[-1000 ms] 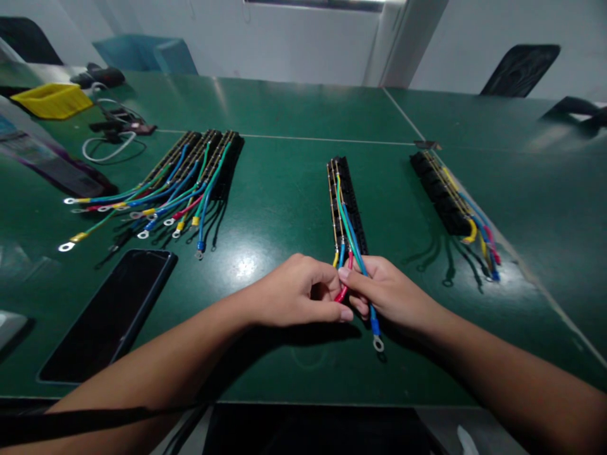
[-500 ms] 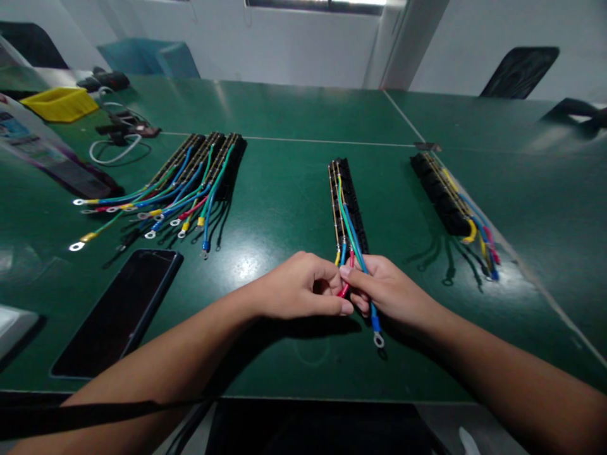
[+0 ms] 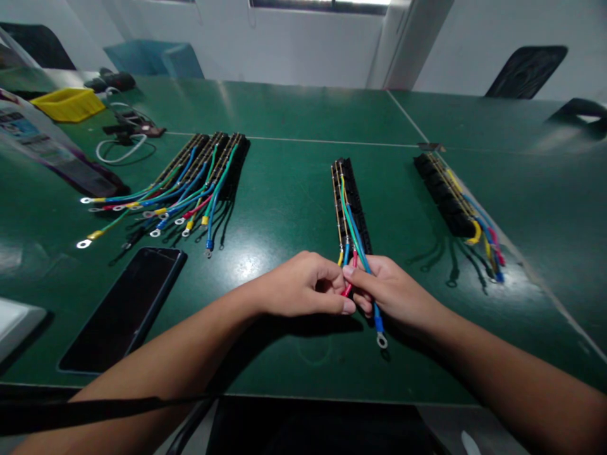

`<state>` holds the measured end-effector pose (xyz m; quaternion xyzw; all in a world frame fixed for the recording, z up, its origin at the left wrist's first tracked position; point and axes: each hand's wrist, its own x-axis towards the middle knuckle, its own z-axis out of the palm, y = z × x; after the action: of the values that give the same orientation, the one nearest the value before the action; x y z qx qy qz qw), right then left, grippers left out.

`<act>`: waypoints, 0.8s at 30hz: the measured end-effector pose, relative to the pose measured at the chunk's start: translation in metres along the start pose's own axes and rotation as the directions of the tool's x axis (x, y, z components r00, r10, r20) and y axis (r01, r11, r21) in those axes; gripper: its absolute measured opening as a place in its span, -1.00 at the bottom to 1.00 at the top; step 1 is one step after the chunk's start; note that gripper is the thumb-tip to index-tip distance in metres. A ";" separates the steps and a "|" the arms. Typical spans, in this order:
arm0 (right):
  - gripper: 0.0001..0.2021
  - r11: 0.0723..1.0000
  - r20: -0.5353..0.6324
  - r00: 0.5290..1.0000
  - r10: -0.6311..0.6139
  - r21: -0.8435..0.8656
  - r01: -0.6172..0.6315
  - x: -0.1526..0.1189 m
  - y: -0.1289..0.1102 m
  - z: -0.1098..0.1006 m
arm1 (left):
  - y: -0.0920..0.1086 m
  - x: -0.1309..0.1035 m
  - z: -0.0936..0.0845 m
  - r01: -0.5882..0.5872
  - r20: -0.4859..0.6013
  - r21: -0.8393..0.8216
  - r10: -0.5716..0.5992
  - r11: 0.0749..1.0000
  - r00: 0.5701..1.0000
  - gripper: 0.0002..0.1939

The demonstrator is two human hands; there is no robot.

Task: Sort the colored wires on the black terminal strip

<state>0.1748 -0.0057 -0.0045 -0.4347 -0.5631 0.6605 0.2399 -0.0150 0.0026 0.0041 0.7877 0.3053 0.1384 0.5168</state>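
In front of me lies a long black terminal strip with brass-coloured rails and yellow, blue, red and green wires running toward me. My left hand pinches the red wire near its end, whose tip is hidden by the fingers. My right hand is closed around the wires just below the strip, its thumb pressed on the red one. A blue wire with a ring terminal hangs out below my right hand toward the table's near edge. The ends of the other wires are covered by my hands.
Several similar wired strips lie side by side at left, ring terminals toward me. Another strip lies at right. A phone, a white object, a plastic package and a yellow tray stand on the green table.
The whole view has shifted slightly, so things appear a little further right. Both hands keep the same hold on the wires.
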 end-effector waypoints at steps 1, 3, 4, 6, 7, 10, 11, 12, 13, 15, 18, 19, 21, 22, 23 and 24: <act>-0.68 1.000 -0.005 1.000 0.003 0.004 -0.003 0.000 0.000 0.000 | 0.000 0.000 0.000 -0.001 -0.001 0.009 0.001 1.000 1.000 -0.73; -0.69 1.000 -0.012 1.000 0.011 0.015 -0.010 0.000 0.000 0.000 | 0.001 0.001 0.000 -0.012 -0.009 0.042 0.012 0.999 1.000 -0.74; -0.69 1.000 -0.008 1.000 0.017 0.019 -0.016 -0.001 -0.001 0.000 | 0.001 0.000 -0.001 -0.021 -0.010 0.062 0.022 0.998 1.000 -0.75; -0.69 1.000 0.000 1.000 0.019 0.015 -0.019 0.000 -0.001 0.000 | 0.003 0.000 -0.002 -0.041 -0.001 0.100 0.041 0.994 0.999 -0.76; -0.70 1.000 0.003 1.000 0.013 0.015 -0.013 0.000 -0.001 0.000 | 0.003 0.000 -0.002 -0.048 0.010 0.109 0.047 0.993 0.999 -0.77; -0.71 1.000 0.008 1.000 0.015 0.007 -0.015 0.000 -0.001 0.000 | 0.003 -0.001 -0.003 -0.043 0.027 0.087 0.041 0.995 0.999 -0.77; -0.71 1.000 0.005 1.000 0.017 0.007 -0.017 0.000 -0.001 0.000 | 0.002 -0.001 -0.002 -0.034 0.010 0.074 0.033 0.997 0.999 -0.77; -0.72 1.000 0.001 1.000 0.019 0.006 -0.019 0.000 0.000 0.000 | 0.001 -0.001 -0.002 -0.019 0.002 0.052 0.019 0.998 1.000 -0.76; -0.72 1.000 -0.005 1.000 0.020 0.003 -0.020 0.000 0.000 0.000 | 0.001 -0.001 -0.001 -0.006 -0.004 0.025 0.006 1.000 1.000 -0.74; -0.72 1.000 -0.016 1.000 0.021 -0.004 -0.021 0.000 -0.001 0.000 | -0.001 -0.001 0.000 0.013 0.002 -0.037 -0.013 0.999 1.000 -0.70; -0.71 1.000 -0.022 1.000 0.022 -0.002 -0.022 -0.001 -0.002 0.001 | -0.001 -0.001 0.000 0.018 0.020 -0.106 -0.016 0.994 1.000 -0.68; -0.70 1.000 -0.023 0.999 0.023 0.001 -0.023 -0.001 -0.003 0.001 | -0.001 -0.001 0.000 0.020 0.023 -0.116 -0.017 0.993 1.000 -0.68; -0.69 1.000 -0.024 0.999 0.025 0.009 -0.025 -0.001 -0.004 0.002 | 0.000 0.000 0.000 0.032 0.016 -0.123 -0.030 0.992 0.999 -0.70; -0.69 1.000 -0.023 0.999 0.026 0.013 -0.025 -0.002 -0.004 0.002 | 0.000 0.000 0.000 0.038 0.006 -0.124 -0.038 0.992 0.999 -0.72; -0.68 1.000 -0.020 1.000 0.023 0.016 -0.023 -0.002 -0.005 0.002 | 0.000 0.000 0.001 0.044 -0.006 -0.125 -0.045 0.991 0.999 -0.73; -0.68 1.000 -0.016 1.000 0.019 0.019 -0.019 -0.002 -0.005 0.002 | 0.000 0.001 0.001 0.047 -0.019 -0.126 -0.050 0.991 0.999 -0.75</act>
<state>0.1732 -0.0069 0.0003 -0.4433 -0.5507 0.6645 0.2424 -0.0140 0.0022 0.0036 0.7445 0.3207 0.1534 0.5651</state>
